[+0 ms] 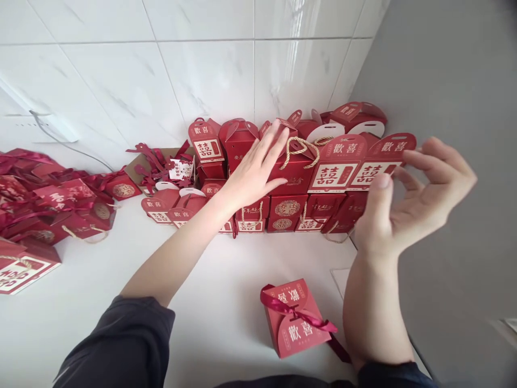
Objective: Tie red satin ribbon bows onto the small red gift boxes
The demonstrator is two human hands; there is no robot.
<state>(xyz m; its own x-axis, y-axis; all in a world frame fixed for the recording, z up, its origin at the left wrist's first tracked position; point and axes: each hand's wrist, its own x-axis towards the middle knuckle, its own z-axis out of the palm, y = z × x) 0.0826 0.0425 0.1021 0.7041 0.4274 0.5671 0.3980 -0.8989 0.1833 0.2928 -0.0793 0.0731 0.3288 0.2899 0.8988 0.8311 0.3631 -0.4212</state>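
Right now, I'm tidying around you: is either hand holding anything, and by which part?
The left hand, fingers outstretched over the red boxes, holds nothing visible. Whether the right hand holds the labelled box beside it cannot be told.

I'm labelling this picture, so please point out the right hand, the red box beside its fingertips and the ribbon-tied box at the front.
Right hand (pixel 418 213): head view, the hand's middle.
Red box (pixel 375 167): head view, its printed front.
Ribbon-tied box (pixel 298 330): head view, its top, below the ribbon.
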